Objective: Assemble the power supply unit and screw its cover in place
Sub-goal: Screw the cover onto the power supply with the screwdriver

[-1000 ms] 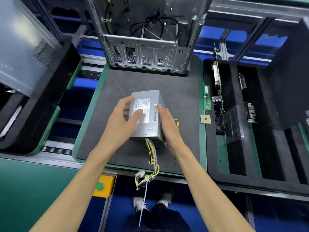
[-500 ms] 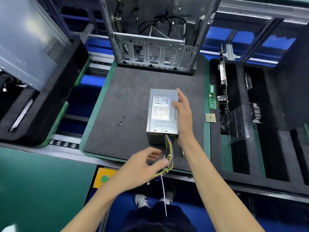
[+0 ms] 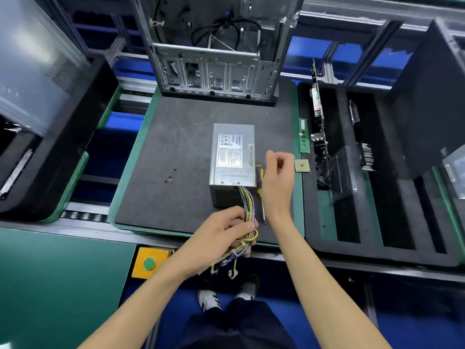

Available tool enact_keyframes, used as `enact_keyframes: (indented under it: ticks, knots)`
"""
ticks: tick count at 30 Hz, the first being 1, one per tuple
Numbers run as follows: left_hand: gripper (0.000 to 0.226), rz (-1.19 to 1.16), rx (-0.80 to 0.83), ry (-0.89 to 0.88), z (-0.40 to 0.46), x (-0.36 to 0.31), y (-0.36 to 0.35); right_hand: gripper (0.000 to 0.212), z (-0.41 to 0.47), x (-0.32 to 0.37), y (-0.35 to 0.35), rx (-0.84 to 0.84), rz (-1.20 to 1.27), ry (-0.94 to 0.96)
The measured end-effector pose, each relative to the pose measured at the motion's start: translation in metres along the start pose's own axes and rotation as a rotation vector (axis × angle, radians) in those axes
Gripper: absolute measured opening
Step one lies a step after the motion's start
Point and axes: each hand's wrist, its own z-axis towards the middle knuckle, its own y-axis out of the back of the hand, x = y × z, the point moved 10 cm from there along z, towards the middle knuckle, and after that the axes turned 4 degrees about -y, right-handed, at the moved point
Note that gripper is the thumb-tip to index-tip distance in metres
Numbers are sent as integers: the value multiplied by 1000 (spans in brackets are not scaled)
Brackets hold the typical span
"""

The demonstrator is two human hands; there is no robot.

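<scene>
The grey power supply unit (image 3: 232,157) lies on the dark foam mat (image 3: 176,147), label side up. Its bundle of yellow and purple cables (image 3: 247,205) runs from its near end toward me. My left hand (image 3: 221,238) is closed around that bundle at the mat's front edge. My right hand (image 3: 278,177) hovers just right of the unit, fingers loosely curled, holding nothing. Under it lies a yellow-handled screwdriver (image 3: 260,187). A few small screws (image 3: 169,178) lie left of the unit.
An open metal computer case (image 3: 214,71) stands at the back of the mat. A black foam tray (image 3: 377,197) on the right holds circuit boards. A memory stick (image 3: 304,138) and a chip (image 3: 302,165) lie at its left edge. A yellow box with a green button (image 3: 149,263) sits below.
My left hand has closed on the cable bundle. My right hand has lifted off the unit's right side and moved slightly right. The unit now lies flat.
</scene>
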Motion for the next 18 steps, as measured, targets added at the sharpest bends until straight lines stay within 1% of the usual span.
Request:
enact_keyframes:
  ticks: [2,4,6,9,11,12,14,16,17,18]
  knots:
    - [19,-125,-5,-19,-4,-5,-1,46,-9,7,5,61,-33,76]
    - [17,-202,-18,-24,-8,-8,0,62,-21,16,1,184,-74,111]
    - [17,-247,-34,-17,-9,-11,2,64,-32,18,-9,352,-154,68]
    - [22,-222,-90,-34,-10,-15,6,64,-44,12,-18,580,-234,-79]
    - [22,-125,-130,-97,-10,-20,10,63,-51,9,-19,714,-278,-179]
    - [20,-34,-140,-127,-10,-22,11,59,-54,8,-17,771,-318,-210]
    - [16,224,-139,-175,-9,-24,11,47,-60,7,-15,852,-387,-233]
    - [10,463,-132,-206,-10,-22,13,36,-63,6,-14,874,-391,-232]
    - [8,519,-119,-204,-11,-19,15,34,-63,5,-14,866,-373,-234]
    - [10,543,-88,-182,-13,-13,15,32,-64,1,-15,852,-355,-238]
